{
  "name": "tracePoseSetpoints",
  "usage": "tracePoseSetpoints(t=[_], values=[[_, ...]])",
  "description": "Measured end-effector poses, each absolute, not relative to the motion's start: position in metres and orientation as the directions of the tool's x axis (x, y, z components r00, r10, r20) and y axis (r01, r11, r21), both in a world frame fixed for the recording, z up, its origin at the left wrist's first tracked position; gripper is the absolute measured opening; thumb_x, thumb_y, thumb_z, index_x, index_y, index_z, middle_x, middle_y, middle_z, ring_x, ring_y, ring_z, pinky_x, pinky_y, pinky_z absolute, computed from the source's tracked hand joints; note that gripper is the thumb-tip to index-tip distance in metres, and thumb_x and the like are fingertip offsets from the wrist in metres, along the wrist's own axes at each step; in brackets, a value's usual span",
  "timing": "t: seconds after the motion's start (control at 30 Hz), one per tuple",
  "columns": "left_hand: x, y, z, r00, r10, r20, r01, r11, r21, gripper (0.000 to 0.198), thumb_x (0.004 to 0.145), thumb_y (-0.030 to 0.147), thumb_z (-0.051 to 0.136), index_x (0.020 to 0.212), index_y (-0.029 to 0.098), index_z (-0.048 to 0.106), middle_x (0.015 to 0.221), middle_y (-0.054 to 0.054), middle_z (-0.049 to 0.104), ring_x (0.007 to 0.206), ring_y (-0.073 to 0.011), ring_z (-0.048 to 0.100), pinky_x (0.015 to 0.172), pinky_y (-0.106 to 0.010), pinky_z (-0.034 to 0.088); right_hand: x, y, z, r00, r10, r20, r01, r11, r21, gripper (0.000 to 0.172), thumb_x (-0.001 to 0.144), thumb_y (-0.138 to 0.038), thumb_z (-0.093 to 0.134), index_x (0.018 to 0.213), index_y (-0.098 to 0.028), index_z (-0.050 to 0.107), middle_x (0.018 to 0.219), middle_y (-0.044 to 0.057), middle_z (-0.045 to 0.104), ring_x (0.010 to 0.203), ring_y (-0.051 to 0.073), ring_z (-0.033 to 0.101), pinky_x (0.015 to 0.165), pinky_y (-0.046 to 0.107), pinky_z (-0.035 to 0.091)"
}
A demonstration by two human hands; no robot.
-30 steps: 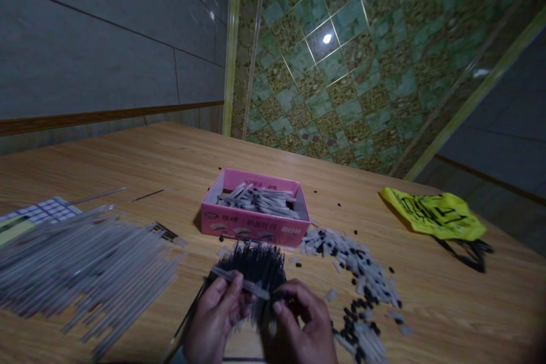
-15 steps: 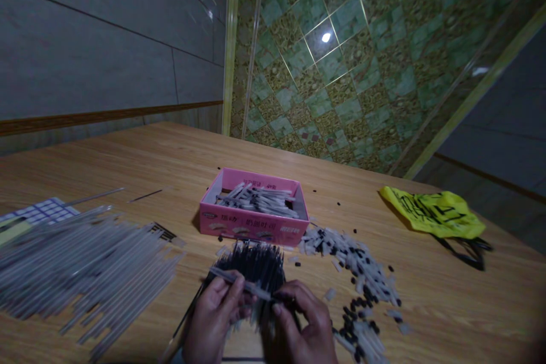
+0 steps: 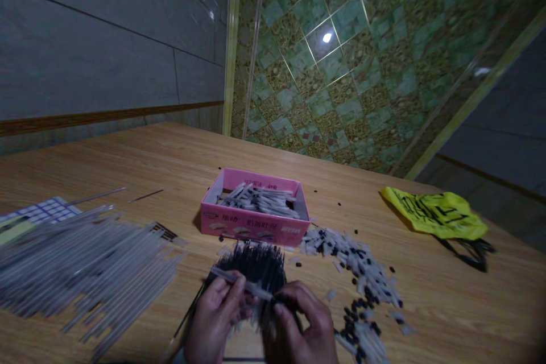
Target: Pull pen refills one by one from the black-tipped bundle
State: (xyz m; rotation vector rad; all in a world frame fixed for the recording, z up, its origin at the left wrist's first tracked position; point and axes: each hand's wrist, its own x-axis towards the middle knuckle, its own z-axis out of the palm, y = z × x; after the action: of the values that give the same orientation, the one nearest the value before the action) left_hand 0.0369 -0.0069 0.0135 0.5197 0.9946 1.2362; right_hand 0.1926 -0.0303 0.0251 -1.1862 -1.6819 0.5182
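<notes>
My left hand (image 3: 215, 318) is closed round a clear pen tube (image 3: 239, 282) that slants up to the left. My right hand (image 3: 301, 327) pinches the tube's right end, where a small dark part shows. Both hands are low at the table's near edge. Just beyond them lies a bundle of dark pen refills (image 3: 256, 264). Behind that stands a pink cardboard box (image 3: 251, 224) with several finished pens inside.
A wide pile of clear tubes (image 3: 85, 267) covers the wooden table (image 3: 170, 153) on the left, over a printed sheet (image 3: 40, 210). Small clear and black caps (image 3: 358, 278) are scattered on the right. A yellow bag (image 3: 435, 213) lies far right.
Almost nothing has moved. My right hand's fingers have shifted slightly along the tube's end; the left hand holds as before.
</notes>
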Motion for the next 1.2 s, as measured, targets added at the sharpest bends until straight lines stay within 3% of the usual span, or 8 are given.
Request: tracePoseSetpoints(t=[0.67,0.83,1.1,1.2], values=[[0.037,-0.007,0.010,0.033,0.957,-0.289,-0.476,0.270,0.837,0.027,0.070,0.031,0.069,0.084,0.018,0.050,0.068,-0.002,0.068,0.062,-0.0154,0.064,0.053,-0.024,0.047,0.194,-0.032,0.021,-0.046,0.900,0.433,0.477,0.400,-0.783,0.013,0.081,-0.025,0.052,0.075,-0.017,0.061,0.067,0.002,0.059,0.063,0.015,0.055,0.057,0.023,0.041],[0.037,-0.007,0.003,0.031,0.971,-0.237,-0.488,0.221,0.844,0.028,0.068,0.033,0.069,0.084,0.018,0.051,0.068,-0.002,0.069,0.060,-0.0154,0.065,0.052,-0.024,0.047,0.194,-0.031,0.015,0.040,0.947,0.319,0.425,0.273,-0.863,0.019,0.080,-0.030,0.052,0.070,-0.017,0.062,0.061,0.001,0.059,0.059,0.015,0.055,0.053,0.022,0.040],[0.039,-0.006,-0.003,0.035,0.981,-0.188,-0.470,0.182,0.864,0.028,0.066,0.031,0.072,0.081,0.017,0.053,0.064,-0.003,0.069,0.061,-0.0176,0.066,0.050,-0.024,0.049,0.192,-0.030,0.005,0.028,0.959,0.284,0.470,0.238,-0.850,0.037,0.089,-0.036,0.037,0.057,-0.019,0.045,0.052,-0.003,0.043,0.050,0.011,0.042,0.048,0.021,0.030],[0.038,-0.004,-0.003,0.022,0.980,-0.198,-0.476,0.184,0.860,0.028,0.066,0.032,0.072,0.081,0.017,0.053,0.062,-0.001,0.068,0.059,-0.0163,0.065,0.049,-0.023,0.048,0.194,-0.030,0.007,0.014,0.961,0.276,0.443,0.241,-0.864,0.030,0.089,-0.039,0.039,0.069,-0.019,0.050,0.059,-0.002,0.048,0.056,0.012,0.045,0.051,0.020,0.034]])
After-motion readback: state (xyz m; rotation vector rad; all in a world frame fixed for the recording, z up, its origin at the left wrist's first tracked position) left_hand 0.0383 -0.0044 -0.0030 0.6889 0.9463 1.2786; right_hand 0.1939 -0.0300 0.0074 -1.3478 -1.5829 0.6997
